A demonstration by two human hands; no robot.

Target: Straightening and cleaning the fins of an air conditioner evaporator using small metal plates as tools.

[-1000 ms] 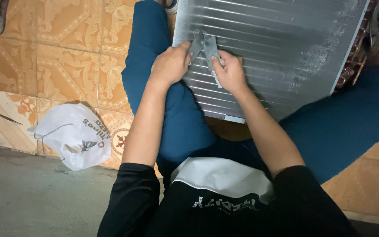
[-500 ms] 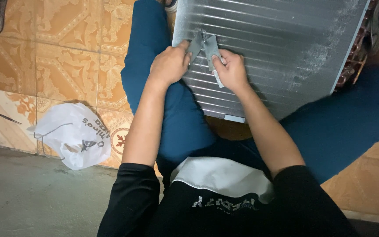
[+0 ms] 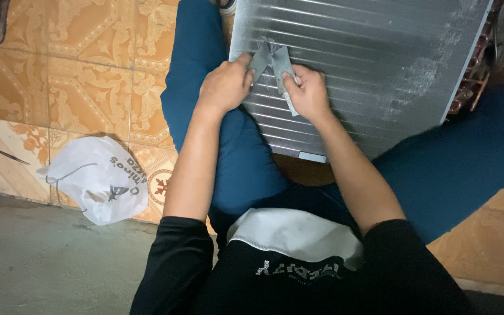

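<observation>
A large finned metal coil panel (image 3: 374, 64) rests across my legs in blue trousers, tilted toward me. My left hand (image 3: 226, 87) and my right hand (image 3: 309, 93) sit side by side on its near left part. Both pinch a small grey folded metal piece (image 3: 272, 61) that looks like a fin comb, pressed against the fins. The left fingers grip its left flap, the right fingers its right flap and a thin strip running down under the hand.
Copper tube bends (image 3: 468, 93) show at the panel's right edge. A white plastic bag (image 3: 97, 181) lies on the orange patterned tiles (image 3: 71, 76) at my left, with a thin dark tool (image 3: 8, 155) beside it. A bare concrete strip (image 3: 42, 262) runs nearer me.
Both hands and the grey piece have stayed almost still on the fins, with only a slight shift of the fingers.
</observation>
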